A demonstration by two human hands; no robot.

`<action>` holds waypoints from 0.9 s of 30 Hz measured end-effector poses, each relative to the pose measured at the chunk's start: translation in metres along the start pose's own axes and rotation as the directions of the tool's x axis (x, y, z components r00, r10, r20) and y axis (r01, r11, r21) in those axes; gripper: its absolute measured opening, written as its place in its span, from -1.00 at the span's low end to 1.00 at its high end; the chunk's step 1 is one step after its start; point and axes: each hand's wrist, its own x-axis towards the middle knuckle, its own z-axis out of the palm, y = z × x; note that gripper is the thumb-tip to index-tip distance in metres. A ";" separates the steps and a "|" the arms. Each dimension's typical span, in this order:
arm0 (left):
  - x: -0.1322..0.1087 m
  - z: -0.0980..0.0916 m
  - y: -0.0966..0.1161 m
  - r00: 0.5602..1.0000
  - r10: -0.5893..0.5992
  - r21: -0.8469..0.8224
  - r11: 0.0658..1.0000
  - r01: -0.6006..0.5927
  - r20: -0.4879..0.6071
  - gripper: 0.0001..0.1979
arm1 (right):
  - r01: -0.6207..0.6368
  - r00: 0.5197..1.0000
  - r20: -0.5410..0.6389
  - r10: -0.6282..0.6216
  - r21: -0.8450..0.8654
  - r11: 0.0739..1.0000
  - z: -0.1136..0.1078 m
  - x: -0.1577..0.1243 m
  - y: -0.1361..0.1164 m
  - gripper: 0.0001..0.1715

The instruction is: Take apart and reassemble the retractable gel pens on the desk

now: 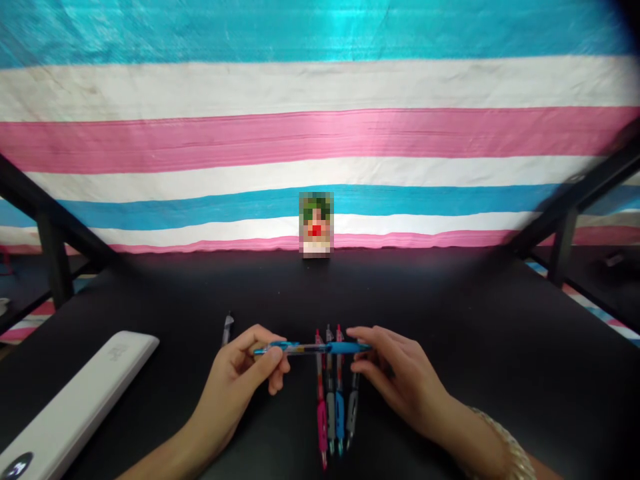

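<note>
A blue pen [305, 349] with a clear barrel and a blue grip is held level above the table. My left hand [250, 363] pinches its clip end between thumb and fingers. At the other end, the fingers of my right hand [400, 373] close around the tip by the blue grip. Below it lie several pens side by side: a pink pen [322, 413], a grey pen [331, 410], a blue-gripped pen [340, 410] and a dark grey pen [353, 407], partly hidden by my right hand. Another dark pen [228, 328] lies behind my left hand, partly covered.
A long white device [85, 400] with a small round display lies at the left of the black table [425, 293]. A small pixelated upright item [316, 227] stands at the back edge. Black frame bars [560, 193] flank the table, before a striped sheet [320, 133].
</note>
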 end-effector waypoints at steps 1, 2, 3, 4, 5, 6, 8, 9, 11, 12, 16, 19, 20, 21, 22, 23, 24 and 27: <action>0.000 0.000 0.000 1.000 0.000 0.004 1.000 0.000 -0.003 -0.75 | -0.020 1.000 -0.018 0.020 0.001 1.000 0.001 -0.001 0.001 -0.80; 0.000 0.000 0.000 1.000 -0.002 0.007 1.000 0.002 -0.005 -0.74 | -0.034 0.999 -0.036 0.034 0.004 0.999 0.002 -0.001 0.001 -0.82; 0.000 0.001 0.001 1.000 -0.003 0.007 1.000 0.003 -0.004 -0.74 | -0.036 0.998 -0.045 0.036 0.008 0.999 0.002 -0.001 0.001 -0.86; 0.000 0.001 0.001 1.000 -0.004 0.004 1.000 0.004 -0.004 -0.74 | -0.028 0.999 -0.043 0.028 0.013 1.000 0.001 -0.001 0.000 -0.89; 0.000 0.001 0.001 1.000 -0.007 0.001 1.000 0.007 -0.004 -0.74 | -0.012 0.999 -0.032 0.012 0.016 1.000 0.000 -0.001 0.000 -0.90; 0.000 0.001 0.001 1.000 -0.008 -0.003 1.000 0.008 -0.004 -0.73 | 0.006 1.000 -0.015 -0.006 0.014 1.000 -0.001 0.000 -0.001 -0.89; 0.000 0.001 0.001 1.000 -0.009 -0.007 1.000 0.009 -0.008 -0.73 | 0.025 1.000 0.015 -0.025 0.003 1.000 -0.003 0.001 -0.002 -0.89; 0.000 0.001 0.001 1.000 -0.008 -0.007 1.000 0.008 -0.013 -0.73 | 0.022 1.000 0.015 -0.022 -0.008 1.000 -0.003 0.001 -0.002 -0.90; 0.000 0.001 0.001 1.000 -0.005 -0.004 1.000 0.005 -0.017 -0.73 | 0.001 1.000 -0.009 -0.001 -0.029 1.000 -0.002 0.001 -0.001 -0.88; 0.000 0.001 0.000 1.000 -0.006 -0.003 1.000 0.006 -0.017 -0.73 | -0.008 1.000 -0.019 0.007 -0.035 0.999 -0.002 0.001 0.000 -0.88; 0.000 0.000 -0.001 1.000 -0.017 -0.008 1.000 0.017 -0.001 -0.73 | 0.035 0.999 0.010 -0.034 -0.055 0.998 -0.001 0.002 0.000 -0.84; 0.000 0.000 0.000 1.000 -0.015 -0.005 1.000 0.015 0.002 -0.74 | 0.038 0.999 0.024 -0.036 -0.056 0.998 -0.002 0.003 -0.002 -0.84; 0.000 0.000 0.000 1.000 -0.014 -0.002 1.000 0.014 -0.001 -0.75 | 0.022 1.000 0.015 -0.021 -0.051 0.998 -0.002 0.003 -0.002 -0.88; 0.000 0.000 0.000 1.000 -0.013 0.001 1.000 0.013 -0.006 -0.75 | 0.009 1.000 0.004 -0.009 -0.047 0.999 -0.002 0.003 -0.002 -0.90; 0.000 0.001 0.000 1.000 -0.012 0.003 1.000 0.012 -0.009 -0.75 | 0.005 1.000 -0.004 -0.005 -0.047 0.999 -0.002 0.003 -0.002 -0.91; 0.000 0.001 0.000 1.000 -0.011 0.005 1.000 0.011 -0.010 -0.75 | 0.012 1.000 -0.008 -0.013 -0.052 0.999 -0.002 0.003 -0.002 -0.93; 0.000 0.001 0.000 1.000 -0.012 0.005 1.000 0.012 -0.009 -0.74 | 0.030 1.000 -0.008 -0.030 -0.060 0.998 -0.002 0.003 -0.002 -0.93; 0.000 0.001 -0.001 1.000 -0.012 0.007 1.000 0.012 -0.006 -0.72 | 0.078 0.997 0.013 -0.077 -0.085 0.993 -0.003 0.005 -0.004 -0.80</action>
